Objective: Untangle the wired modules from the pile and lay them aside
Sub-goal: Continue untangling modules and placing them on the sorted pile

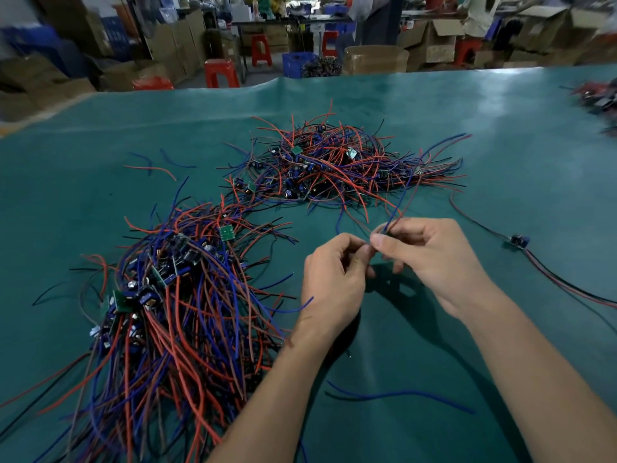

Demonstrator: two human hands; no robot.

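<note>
Both hands (384, 262) pinching wires (399, 208); crate (297, 63) far.

Glossy green mat (434, 121); smooth plastic-coated wires (187, 315); cardboard boxes (430, 38) behind.

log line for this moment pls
both hands pinch wires | left hand | right hand | blue wire runs to far pile | one module aside right

No legible text, modules (173, 262) and cardboard boxes (430, 38) bear none readable (too blurred)
</note>
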